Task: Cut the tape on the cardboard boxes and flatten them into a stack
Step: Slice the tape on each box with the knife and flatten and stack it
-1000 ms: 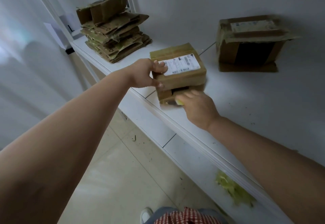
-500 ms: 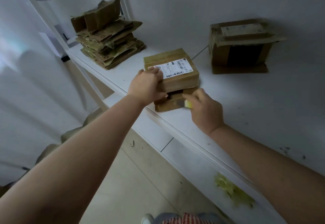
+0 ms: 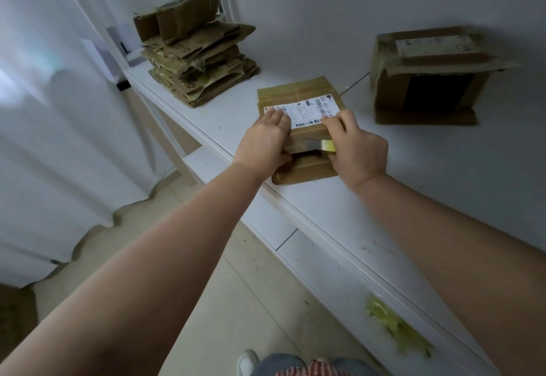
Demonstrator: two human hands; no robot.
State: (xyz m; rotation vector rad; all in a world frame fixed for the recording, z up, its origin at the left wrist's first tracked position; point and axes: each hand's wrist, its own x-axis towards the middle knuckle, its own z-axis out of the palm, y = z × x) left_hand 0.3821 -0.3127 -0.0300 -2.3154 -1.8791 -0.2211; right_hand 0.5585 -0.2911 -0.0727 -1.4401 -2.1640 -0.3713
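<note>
At the bottom edge, a white shoe and a bit of red-striped cloth are showing above the pale tiled floor. A smear of yellow-green scraps is clinging to the front face of the long white shelf. Two bare forearms are reaching forward over the shelf's edge. The left hand is resting on the near left corner of the small brown taped cardboard box, fingers lying fairly straight on top and thumb wrapping down the front. The right hand is clenching a yellow-handled utility knife, whose blade is lying against the box's front face, above a gap there. A white barcode shipping label is sitting between the two hands. Farther right, well apart, a larger open brown carton is standing against the wall. At the far left end, a ragged stack of flattened brown cardboard is sitting on the shelf.
</note>
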